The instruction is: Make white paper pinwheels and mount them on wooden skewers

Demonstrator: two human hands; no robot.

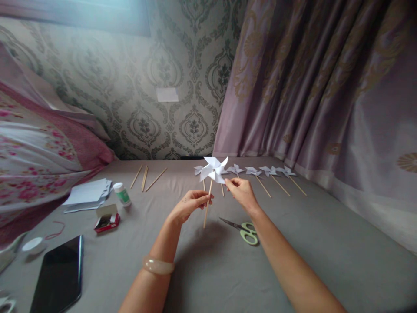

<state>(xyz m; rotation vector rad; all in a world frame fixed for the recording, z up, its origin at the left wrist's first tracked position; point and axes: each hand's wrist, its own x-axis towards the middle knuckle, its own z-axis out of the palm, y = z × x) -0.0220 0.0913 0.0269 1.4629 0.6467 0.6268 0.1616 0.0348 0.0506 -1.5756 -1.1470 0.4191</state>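
Note:
A white paper pinwheel (213, 168) on a thin wooden stick (207, 212) is held up over the grey cloth, its stick slightly tilted. My left hand (191, 205) pinches the stick below the blades. At the pinwheel's lower right blade, the fingertips of my right hand (241, 191) are closed on the paper edge. A small pin shows at the hub. Behind my hands, several finished pinwheels (269, 171) lie in a row on their sticks, some partly hidden by the held one. Scissors (247, 232) with green handles rest beneath my right wrist.
To the left lie loose wooden sticks (144, 178), a stack of white paper (86, 194), a white and green bottle (121, 194), a small red box (107, 219) of dark bits and a black phone (59, 274). A purple curtain (293, 87) hangs along the right.

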